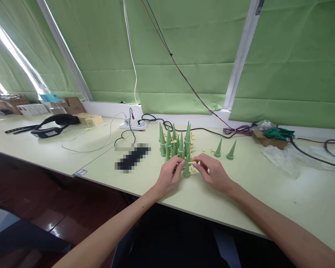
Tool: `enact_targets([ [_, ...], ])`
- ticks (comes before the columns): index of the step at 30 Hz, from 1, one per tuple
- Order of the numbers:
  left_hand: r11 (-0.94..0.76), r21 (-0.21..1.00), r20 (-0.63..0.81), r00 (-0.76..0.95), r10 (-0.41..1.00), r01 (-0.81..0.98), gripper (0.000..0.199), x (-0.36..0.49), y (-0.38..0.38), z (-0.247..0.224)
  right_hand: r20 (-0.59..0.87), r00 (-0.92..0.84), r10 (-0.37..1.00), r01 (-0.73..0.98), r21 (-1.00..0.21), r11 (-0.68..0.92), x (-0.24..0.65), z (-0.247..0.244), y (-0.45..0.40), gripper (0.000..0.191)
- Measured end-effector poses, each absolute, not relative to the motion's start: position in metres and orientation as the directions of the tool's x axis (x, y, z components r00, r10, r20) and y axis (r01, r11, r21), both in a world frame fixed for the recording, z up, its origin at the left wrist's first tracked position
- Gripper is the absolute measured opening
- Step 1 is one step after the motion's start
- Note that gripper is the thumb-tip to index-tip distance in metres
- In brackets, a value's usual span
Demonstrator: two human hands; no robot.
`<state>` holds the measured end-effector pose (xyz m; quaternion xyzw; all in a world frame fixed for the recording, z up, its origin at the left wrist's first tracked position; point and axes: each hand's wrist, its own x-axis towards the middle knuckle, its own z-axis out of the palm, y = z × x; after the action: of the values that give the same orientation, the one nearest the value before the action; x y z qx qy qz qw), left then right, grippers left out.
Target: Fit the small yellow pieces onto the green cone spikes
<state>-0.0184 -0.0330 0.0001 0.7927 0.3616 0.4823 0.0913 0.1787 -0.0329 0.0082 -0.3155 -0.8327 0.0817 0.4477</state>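
A green cone-shaped watering spike (187, 171) stands point up near the table's front edge. My left hand (170, 175) is closed, its thumb and fingertips pinched on the left side of this spike. From the right, my right hand (212, 171) pinches a small yellow valve (191, 162) against the spike. Another yellow valve (193, 171) lies low beside the spike's base. Just behind my hands, several more green spikes (168, 145) stand in a tight cluster, with yellow valves showing at their right side. The fingers partly hide the nearest spike.
Two spikes stand apart at the right, one (218, 148) near loose yellow valves (212, 150). Further right are clear plastic bags (281, 160) and a cardboard box (270, 140). A power strip (132, 125) with cables lies at the back; a black headset (54, 125) sits left.
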Motion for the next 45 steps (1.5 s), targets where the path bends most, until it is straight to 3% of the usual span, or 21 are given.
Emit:
enact_targets([
  [9, -0.64, 0.622, 0.613, 0.228, 0.757, 0.452, 0.017, -0.0161, -0.0343, 0.0003, 0.721, -0.367, 0.588, 0.462, -0.408, 0.788, 0.1799, 0.0069, -0.0308, 0.012],
  [15, -0.587, 0.61, 0.463, 0.361, 0.809, 0.533, 0.026, -0.0151, -0.0334, 0.0026, 0.737, -0.324, 0.593, 0.48, -0.412, 0.775, 0.184, 0.0074, -0.0272, 0.009],
  [20, -0.587, 0.572, 0.38, 0.45, 0.808, 0.573, 0.017, -0.0145, -0.0326, 0.0047, 0.728, -0.323, 0.605, 0.497, -0.413, 0.763, 0.1854, 0.0082, -0.0263, 0.007],
  [35, -0.622, 0.65, 0.554, 0.288, 0.781, 0.436, 0.016, -0.0174, -0.0314, 0.002, 0.696, -0.335, 0.635, 0.508, -0.434, 0.744, 0.1857, 0.0084, -0.0262, 0.012],
  [45, -0.64, 0.638, 0.584, 0.272, 0.765, 0.427, 0.016, -0.0174, -0.0312, -0.0007, 0.667, -0.373, 0.645, 0.472, -0.463, 0.751, 0.1854, 0.0076, -0.026, 0.014],
])
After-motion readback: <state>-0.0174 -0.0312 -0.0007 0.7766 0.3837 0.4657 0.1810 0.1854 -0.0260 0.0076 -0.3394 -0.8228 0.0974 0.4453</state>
